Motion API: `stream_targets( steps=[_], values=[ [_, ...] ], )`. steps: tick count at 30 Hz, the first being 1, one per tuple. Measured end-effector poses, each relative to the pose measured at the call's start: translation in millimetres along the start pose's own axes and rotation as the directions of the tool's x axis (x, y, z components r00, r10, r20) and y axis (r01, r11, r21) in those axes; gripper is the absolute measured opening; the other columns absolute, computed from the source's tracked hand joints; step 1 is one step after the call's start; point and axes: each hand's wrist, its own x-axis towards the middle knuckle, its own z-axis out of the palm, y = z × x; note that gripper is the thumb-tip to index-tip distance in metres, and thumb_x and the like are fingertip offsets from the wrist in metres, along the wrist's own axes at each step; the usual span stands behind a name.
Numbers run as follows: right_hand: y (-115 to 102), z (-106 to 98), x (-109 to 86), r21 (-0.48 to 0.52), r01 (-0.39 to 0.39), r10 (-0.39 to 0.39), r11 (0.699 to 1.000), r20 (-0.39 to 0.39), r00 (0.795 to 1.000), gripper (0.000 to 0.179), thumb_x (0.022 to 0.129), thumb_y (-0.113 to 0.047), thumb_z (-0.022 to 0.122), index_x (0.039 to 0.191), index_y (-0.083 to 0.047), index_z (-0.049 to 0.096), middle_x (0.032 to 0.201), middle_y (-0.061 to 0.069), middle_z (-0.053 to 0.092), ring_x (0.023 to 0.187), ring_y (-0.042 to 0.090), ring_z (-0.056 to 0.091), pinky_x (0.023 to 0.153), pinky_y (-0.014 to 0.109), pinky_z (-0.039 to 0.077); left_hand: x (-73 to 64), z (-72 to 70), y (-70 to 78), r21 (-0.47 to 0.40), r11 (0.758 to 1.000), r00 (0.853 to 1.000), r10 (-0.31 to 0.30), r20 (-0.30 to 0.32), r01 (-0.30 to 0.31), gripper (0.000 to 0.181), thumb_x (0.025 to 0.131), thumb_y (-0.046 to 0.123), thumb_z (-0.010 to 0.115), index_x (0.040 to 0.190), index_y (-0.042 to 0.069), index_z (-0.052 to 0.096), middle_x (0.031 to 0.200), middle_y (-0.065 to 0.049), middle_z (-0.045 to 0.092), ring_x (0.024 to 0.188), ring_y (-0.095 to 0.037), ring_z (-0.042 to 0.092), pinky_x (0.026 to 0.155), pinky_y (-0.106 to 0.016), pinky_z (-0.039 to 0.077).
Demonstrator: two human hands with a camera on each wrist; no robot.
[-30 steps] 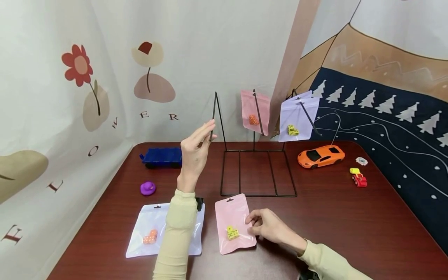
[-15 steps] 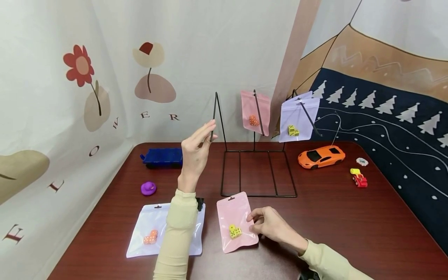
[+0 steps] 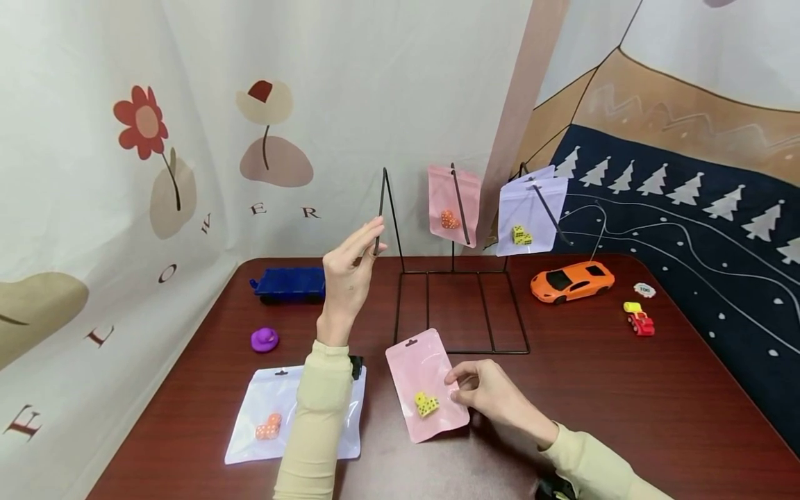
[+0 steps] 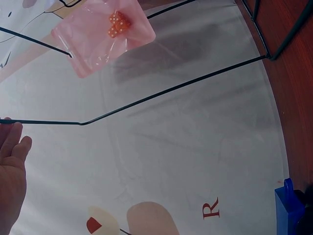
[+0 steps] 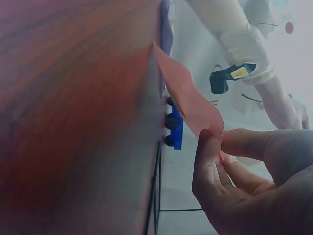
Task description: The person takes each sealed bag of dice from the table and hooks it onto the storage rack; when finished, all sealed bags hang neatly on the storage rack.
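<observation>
My right hand (image 3: 490,390) pinches the right edge of a pink zip pouch (image 3: 420,371) with yellow dice in it. In the right wrist view the pouch (image 5: 188,90) is lifted at the pinched edge, and its far corner is close to the tabletop. The left hand (image 3: 347,278) is raised and holds the front end of the left prong (image 4: 49,122) of a black wire display rack (image 3: 462,351) between thumb and fingers. Under the left forearm lies a lilac pouch (image 3: 250,410) with orange dice, partly hidden by the sleeve.
From the rack's middle prong hangs a pink pouch (image 3: 439,186) with orange dice; lilac pouches (image 3: 544,215) hang on the right one. Around stand a blue toy wagon (image 3: 290,283), purple duck (image 3: 264,339), orange toy car (image 3: 571,281), small red-yellow toy (image 3: 640,322) and white chip (image 3: 644,289).
The pink pouch has moved away from me toward the rack and turned, its top leaning left, with my right hand moving along. The left hand keeps its place on the prong.
</observation>
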Motion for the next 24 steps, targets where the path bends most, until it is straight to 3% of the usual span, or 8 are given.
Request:
stream_targets(
  steps=[7,12,24],
  values=[
    [-3.9,-7.8,-0.8,-0.009,0.018,-0.018,1.000,-0.042,0.999,0.015,0.078,0.004,0.070,0.091,-0.003,0.069,0.081,0.002,0.067,0.068,0.010,0.062,0.058,0.021,0.051,0.2,0.4,1.2,0.007,1.000,1.000,-0.001,0.005,0.001,0.029,0.083,-0.013,0.062,0.111,-0.006,0.068,0.117,-0.016,0.064,0.076,-0.027,0.070,0.096,-0.040,0.047],
    [-11.6,-16.5,-2.1,0.042,0.031,-0.027,0.999,-0.095,0.995,0.015,0.079,0.003,0.070,0.092,-0.003,0.069,0.084,0.004,0.067,0.069,0.011,0.061,0.058,0.020,0.051,0.2,0.5,1.6,0.009,1.000,1.000,0.002,0.002,-0.002,0.030,0.083,-0.013,0.063,0.111,-0.006,0.068,0.117,-0.015,0.064,0.080,-0.027,0.070,0.096,-0.040,0.048],
    [-26.5,-36.3,-3.3,0.059,0.075,-0.060,0.995,-0.220,0.974,0.015,0.080,0.002,0.073,0.093,-0.004,0.070,0.087,0.005,0.069,0.072,0.013,0.065,0.059,0.023,0.053,-1.3,-0.1,0.6,0.001,1.000,1.000,0.002,0.003,-0.002,0.032,0.082,-0.016,0.062,0.112,-0.006,0.067,0.118,-0.016,0.064,0.075,-0.030,0.069,0.093,-0.038,0.049]
  ],
)
